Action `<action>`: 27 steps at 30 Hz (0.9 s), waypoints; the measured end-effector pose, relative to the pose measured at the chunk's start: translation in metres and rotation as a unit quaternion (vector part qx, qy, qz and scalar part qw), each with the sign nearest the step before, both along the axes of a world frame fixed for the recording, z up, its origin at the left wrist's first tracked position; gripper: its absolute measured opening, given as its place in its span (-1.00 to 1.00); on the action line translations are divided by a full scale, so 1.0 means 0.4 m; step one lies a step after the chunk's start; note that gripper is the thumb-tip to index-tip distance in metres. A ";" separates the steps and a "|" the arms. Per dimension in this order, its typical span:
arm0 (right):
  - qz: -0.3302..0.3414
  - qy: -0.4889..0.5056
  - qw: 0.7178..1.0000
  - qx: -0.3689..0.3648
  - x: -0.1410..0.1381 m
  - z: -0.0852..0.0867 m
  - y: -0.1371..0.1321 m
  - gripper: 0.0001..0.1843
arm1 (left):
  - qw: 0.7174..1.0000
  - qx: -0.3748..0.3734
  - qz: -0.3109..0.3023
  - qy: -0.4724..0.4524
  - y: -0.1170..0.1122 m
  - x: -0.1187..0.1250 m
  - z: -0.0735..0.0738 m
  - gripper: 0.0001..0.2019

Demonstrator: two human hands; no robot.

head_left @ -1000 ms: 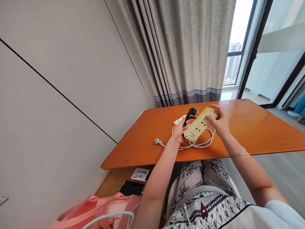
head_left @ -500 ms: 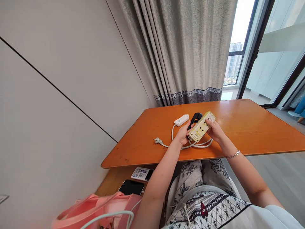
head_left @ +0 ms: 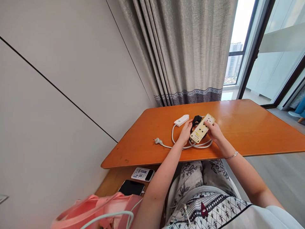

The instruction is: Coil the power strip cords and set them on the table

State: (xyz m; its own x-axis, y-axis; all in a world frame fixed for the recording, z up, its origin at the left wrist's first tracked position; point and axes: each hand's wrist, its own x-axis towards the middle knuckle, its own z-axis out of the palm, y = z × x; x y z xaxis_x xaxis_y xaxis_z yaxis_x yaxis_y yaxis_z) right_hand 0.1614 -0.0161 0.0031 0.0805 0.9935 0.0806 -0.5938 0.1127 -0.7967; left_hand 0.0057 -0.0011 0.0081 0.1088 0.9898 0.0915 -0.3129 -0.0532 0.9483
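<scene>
A cream power strip (head_left: 200, 131) with several sockets is tilted in front of me above the orange-brown table. My right hand (head_left: 215, 131) grips its right side, thumb on the socket face. On the other side, my left hand (head_left: 186, 131) is closed around the bundled black power cord, close to its black plug (head_left: 197, 120); some of its fingers are hidden. A white power strip (head_left: 181, 120) lies just beyond my left hand. Its white cord (head_left: 202, 146) loops beneath both hands, and a white plug (head_left: 158, 141) rests to the left.
The wooden table (head_left: 133, 146) meets the wall on the left. Below it, a dark-screened phone (head_left: 132, 187) and a white printed box or device (head_left: 142, 174) lie on a lower surface beside a pink bag (head_left: 100, 210). A grey curtain (head_left: 190, 47) hangs behind.
The cream power strip has come down slightly, its socket face turned more upward. My left hand has shifted up along its side, toward the black plug. The white power strip has stayed put.
</scene>
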 end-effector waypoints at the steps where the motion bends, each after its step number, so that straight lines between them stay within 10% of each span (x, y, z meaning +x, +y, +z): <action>1: 0.004 0.002 1.000 -0.006 0.000 -0.003 0.001 -0.45 | 1.000 0.005 -0.002 0.012 0.001 0.000 -0.001 -0.74; 17: 0.021 0.030 0.999 -0.020 0.012 -0.029 0.037 -0.62 | 0.999 -0.033 -0.001 0.018 0.035 0.008 -0.016 -0.72; 27: -0.136 0.086 0.987 -0.031 0.192 -0.049 0.258 -0.76 | 0.990 -0.011 0.013 0.143 0.013 -0.014 -0.075 -0.66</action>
